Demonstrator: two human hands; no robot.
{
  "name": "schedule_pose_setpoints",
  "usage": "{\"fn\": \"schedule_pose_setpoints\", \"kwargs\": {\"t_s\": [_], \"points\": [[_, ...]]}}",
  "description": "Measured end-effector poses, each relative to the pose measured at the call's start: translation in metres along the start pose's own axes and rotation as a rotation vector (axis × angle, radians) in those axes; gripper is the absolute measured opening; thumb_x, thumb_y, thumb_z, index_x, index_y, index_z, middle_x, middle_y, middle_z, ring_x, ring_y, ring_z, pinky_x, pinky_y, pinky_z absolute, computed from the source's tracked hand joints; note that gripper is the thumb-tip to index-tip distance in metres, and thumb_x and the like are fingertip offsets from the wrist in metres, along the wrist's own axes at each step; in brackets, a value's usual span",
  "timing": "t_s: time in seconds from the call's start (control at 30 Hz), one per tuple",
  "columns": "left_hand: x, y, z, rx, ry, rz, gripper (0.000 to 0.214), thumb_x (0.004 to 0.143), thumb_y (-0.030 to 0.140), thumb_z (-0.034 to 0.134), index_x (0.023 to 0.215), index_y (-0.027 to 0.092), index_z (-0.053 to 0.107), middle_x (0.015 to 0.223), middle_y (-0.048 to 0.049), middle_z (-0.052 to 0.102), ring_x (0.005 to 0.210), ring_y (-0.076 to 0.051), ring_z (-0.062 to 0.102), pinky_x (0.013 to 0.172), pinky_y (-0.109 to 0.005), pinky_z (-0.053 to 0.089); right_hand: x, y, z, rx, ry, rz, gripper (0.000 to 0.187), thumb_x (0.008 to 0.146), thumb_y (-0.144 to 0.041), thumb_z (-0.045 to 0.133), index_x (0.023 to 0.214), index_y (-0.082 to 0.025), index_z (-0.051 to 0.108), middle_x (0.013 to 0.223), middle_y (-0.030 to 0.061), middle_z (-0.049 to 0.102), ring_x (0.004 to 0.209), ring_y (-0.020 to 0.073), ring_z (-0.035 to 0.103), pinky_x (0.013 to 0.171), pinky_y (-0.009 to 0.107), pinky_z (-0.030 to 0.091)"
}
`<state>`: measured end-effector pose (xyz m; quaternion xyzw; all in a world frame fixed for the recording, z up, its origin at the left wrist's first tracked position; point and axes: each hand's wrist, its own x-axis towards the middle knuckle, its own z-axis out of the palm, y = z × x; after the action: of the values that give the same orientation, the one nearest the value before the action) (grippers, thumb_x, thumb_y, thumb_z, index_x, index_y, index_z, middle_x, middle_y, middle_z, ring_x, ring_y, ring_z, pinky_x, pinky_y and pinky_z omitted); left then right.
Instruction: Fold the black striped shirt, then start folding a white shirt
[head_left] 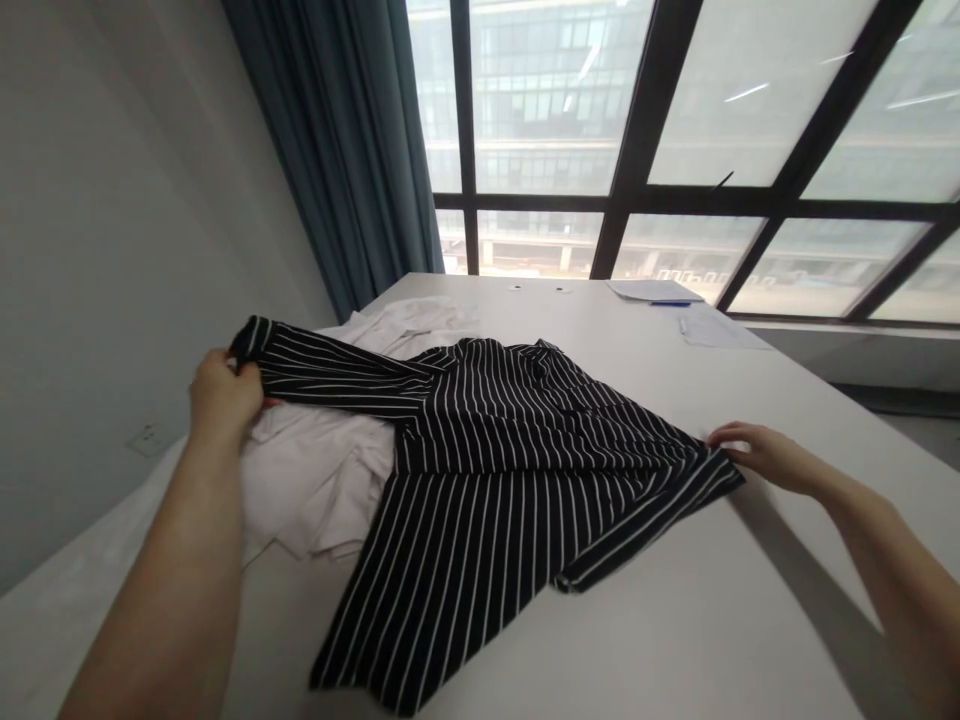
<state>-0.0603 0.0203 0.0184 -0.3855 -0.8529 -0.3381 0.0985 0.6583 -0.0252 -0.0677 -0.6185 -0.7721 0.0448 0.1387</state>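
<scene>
Left forearm (176, 570), rumpled striped garment (480, 510)

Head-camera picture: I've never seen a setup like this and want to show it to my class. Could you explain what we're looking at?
There is no machine here, just a person's bare left hand and right hand. The single picture comes from a camera worn on the head, looking forward and down, so the arms reach in from the bottom and right edges.

Both hands hold a black garment with white stripes: the left grips a sleeve-like end, the right pinches the opposite side. It spreads across a white table. Pale cloth lies beneath and beside its left part, and papers lie near the far edge. Beyond are a blue curtain and large windows.
</scene>
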Motion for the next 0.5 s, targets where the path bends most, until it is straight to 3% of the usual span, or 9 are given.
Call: {"fn": "schedule_pose_setpoints", "kwargs": {"t_s": [0.1,0.2,0.3,0.43,0.5], "points": [[-0.016,0.013,-0.008,0.072,0.019,0.065,0.051,0.083,0.022,0.057,0.133,0.019,0.05,0.115,-0.0121,0.065,0.099,-0.027,0.062,0.083,-0.042,0.053,0.001,-0.009,-0.013,0.06,-0.135,0.054,0.023,0.074,-0.033,0.055,0.084,-0.027,0.075,0.095,0.0085,0.075,0.089,0.0314,0.07,0.08,0.044,0.055],[-0.036,0.03,-0.017,0.2,0.159,0.233,0.05,0.083,0.025,0.056,0.132,0.019,0.052,0.133,-0.0185,0.052,0.119,-0.037,0.05,0.088,-0.053,0.049,0.006,-0.036,-0.017,0.067,-0.051,0.037,0.026,0.076,-0.027,0.05,0.087,-0.026,0.073,0.097,0.008,0.074,0.09,0.0302,0.069,0.082,0.045,0.054],[-0.052,0.049,-0.017,0.222,0.209,0.432,0.043,0.083,0.02,0.051,0.126,0.016,0.058,0.132,-0.019,0.051,0.122,-0.038,0.046,0.095,-0.055,0.043,0.013,-0.079,-0.005,0.114,0.096,-0.077,0.027,0.083,-0.026,0.046,0.093,-0.024,0.071,0.101,0.0087,0.072,0.094,0.0282,0.067,0.087,0.046,0.053],[-0.076,0.074,0.002,0.194,-0.012,0.813,0.038,0.091,0.022,0.043,0.124,0.015,0.06,0.129,-0.0158,0.057,0.128,-0.03,0.045,0.107,-0.046,0.034,0.015,-0.137,0.031,0.196,0.107,-0.307,0.031,0.093,-0.031,0.045,0.117,-0.026,0.065,0.127,0.0085,0.063,0.12,0.0273,0.057,0.102,0.048,0.046],[-0.09,0.086,0.017,0.22,-0.157,0.919,0.04,0.094,0.029,0.042,0.13,0.016,0.055,0.135,-0.0146,0.055,0.134,-0.03,0.041,0.112,-0.05,0.025,0.011,-0.156,0.049,0.148,0.091,-0.342,0.037,0.095,-0.032,0.044,0.129,-0.028,0.058,0.14,0.0069,0.055,0.134,0.0276,0.044,0.109,0.051,0.039]]}}
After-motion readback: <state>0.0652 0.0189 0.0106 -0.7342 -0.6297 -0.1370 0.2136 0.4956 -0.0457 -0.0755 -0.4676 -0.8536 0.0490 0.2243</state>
